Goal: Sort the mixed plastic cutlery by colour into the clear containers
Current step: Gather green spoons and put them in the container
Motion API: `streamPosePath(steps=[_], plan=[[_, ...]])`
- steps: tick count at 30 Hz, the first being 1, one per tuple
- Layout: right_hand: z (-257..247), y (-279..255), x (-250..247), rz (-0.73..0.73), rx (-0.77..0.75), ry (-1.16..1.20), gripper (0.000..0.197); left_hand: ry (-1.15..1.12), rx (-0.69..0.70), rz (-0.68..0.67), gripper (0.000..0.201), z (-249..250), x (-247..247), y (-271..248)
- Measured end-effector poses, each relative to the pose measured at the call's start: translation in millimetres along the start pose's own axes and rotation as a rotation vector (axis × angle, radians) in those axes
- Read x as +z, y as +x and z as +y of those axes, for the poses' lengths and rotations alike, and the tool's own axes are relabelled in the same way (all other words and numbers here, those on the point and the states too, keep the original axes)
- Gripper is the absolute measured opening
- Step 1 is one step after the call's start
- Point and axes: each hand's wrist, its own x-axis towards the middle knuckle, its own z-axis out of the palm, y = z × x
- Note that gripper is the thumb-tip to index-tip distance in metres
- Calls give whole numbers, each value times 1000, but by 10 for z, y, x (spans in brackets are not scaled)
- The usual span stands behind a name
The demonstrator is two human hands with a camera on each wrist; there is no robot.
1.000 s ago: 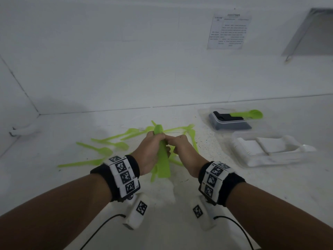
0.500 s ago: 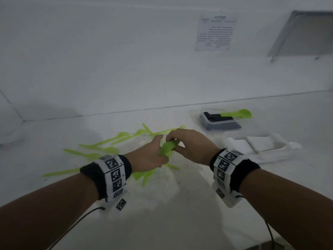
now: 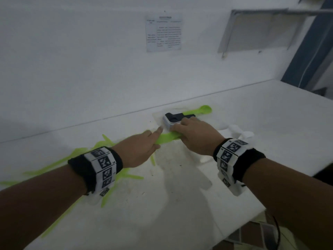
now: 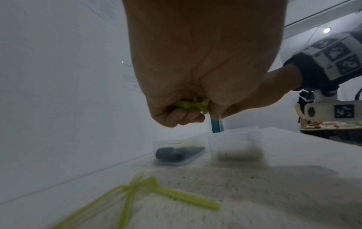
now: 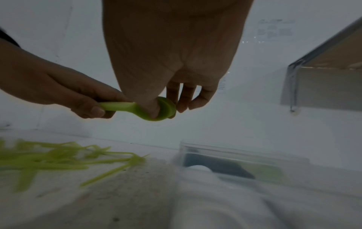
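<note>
Both hands hold one bundle of green spoons (image 3: 167, 138) above the desk (image 3: 180, 204), just short of the clear container (image 3: 214, 121) that serves as landmark here. The left hand (image 3: 138, 148) has its fingers curled round the handles, while the right hand (image 3: 196, 136) pinches the bowl end between thumb and fingers, seen in the right wrist view as nested green bowls (image 5: 162, 110). That container stands near the desk's back edge by the wall and holds dark cutlery (image 3: 177, 117) with one green spoon (image 3: 200, 110) on top. A second container with white cutlery (image 3: 239, 132) sits just to its right. Left of the landmark and nearer the person, loose green cutlery (image 3: 54, 166) lies scattered; the desk in front of it, toward the near edge, is bare and speckled.
</note>
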Motion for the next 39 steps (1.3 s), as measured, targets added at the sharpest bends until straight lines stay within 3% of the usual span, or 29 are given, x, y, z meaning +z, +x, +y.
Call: streamPosePath(steps=[6, 10, 16, 20, 26, 32, 39], plan=[[845, 46, -73, -6, 33, 8, 39, -7, 55, 160, 48, 215, 97, 699], [1481, 156, -107, -50, 27, -18, 41, 115, 10, 168, 72, 416, 54, 1243], [2326, 471, -96, -156, 11, 34, 40, -20, -49, 234, 48, 597, -52, 2023], [2730, 702, -6, -232, -49, 28, 35, 19, -173, 128, 44, 576, -54, 2475], [3077, 1032, 235, -309, -114, 14, 35, 27, -243, 48, 38, 512, 8, 2904], [3264, 1174, 443, -428, -151, -15, 41, 13, -293, -80, 30, 531, 97, 3187], [3295, 1281, 588, -423, -159, 40, 31, 80, -330, -195, 36, 422, 111, 3354]])
